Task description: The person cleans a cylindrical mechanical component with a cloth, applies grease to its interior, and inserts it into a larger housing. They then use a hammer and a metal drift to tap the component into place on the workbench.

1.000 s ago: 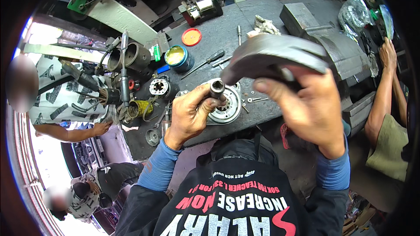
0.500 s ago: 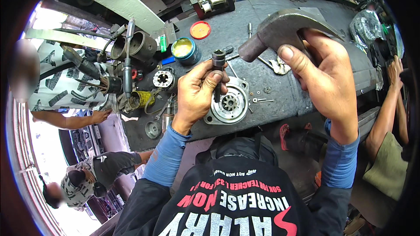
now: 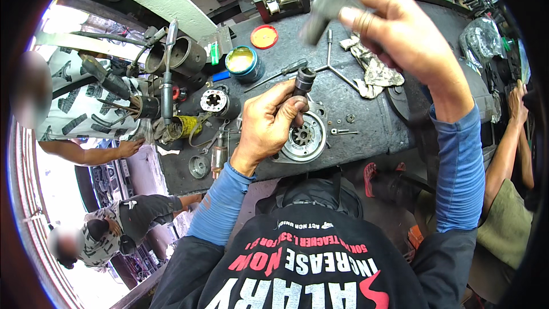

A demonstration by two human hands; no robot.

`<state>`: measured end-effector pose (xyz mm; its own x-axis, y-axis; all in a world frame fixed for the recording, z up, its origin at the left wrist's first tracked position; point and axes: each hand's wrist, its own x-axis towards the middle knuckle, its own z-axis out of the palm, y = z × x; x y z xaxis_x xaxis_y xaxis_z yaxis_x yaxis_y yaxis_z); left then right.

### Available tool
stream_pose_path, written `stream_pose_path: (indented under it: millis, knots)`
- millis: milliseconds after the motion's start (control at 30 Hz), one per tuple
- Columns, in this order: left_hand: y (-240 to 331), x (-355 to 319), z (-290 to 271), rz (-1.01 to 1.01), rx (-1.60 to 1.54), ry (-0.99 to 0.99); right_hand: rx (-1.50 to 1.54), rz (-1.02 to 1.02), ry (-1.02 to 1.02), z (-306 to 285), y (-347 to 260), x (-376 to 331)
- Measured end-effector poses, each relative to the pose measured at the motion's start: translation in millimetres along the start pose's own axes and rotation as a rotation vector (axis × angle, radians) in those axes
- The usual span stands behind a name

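My left hand (image 3: pixel 271 126) is closed around a dark socket tool (image 3: pixel 305 80), tilted with its hollow end up. Its lower end is hidden by my fingers. Below it on the bench lies a round metal housing (image 3: pixel 311 149) with a toothed gear (image 3: pixel 301 134) in its middle. My right hand (image 3: pixel 409 34) grips a claw hammer (image 3: pixel 331 3), raised over the bench to the upper right of the socket. The hammer is blurred by motion, and its handle is mostly hidden by my hand.
A Y-shaped wrench (image 3: pixel 329 60), screwdriver (image 3: pixel 294 67) and stained rag (image 3: pixel 374 71) lie beyond the housing. A blue grease tub (image 3: pixel 243 63), red lid (image 3: pixel 263 37) and ring-shaped part (image 3: pixel 214 102) are left. Small nuts (image 3: pixel 350 118) lie right. Other people stand at both sides.
My right hand has lifted the hammer up and away from the bench. My left hand has shifted slightly right and lower with the socket tool, which now leans more to the right.
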<state>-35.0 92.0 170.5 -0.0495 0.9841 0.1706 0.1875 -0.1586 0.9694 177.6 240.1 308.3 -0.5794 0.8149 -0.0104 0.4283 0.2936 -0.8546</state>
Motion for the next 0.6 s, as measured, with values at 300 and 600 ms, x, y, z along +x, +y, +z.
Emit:
stream_pose_path:
  millis: [300, 600]
  knots:
    - [2.5, -5.7, 4.8, 0.045, 0.047, 0.026, 0.066, 0.046, -0.011, -7.6, 4.8, -5.9]
    - [8.0, -8.9, 7.9, 0.039, 0.052, 0.018, 0.028, 0.062, 0.000, -5.9, 6.2, -13.1]
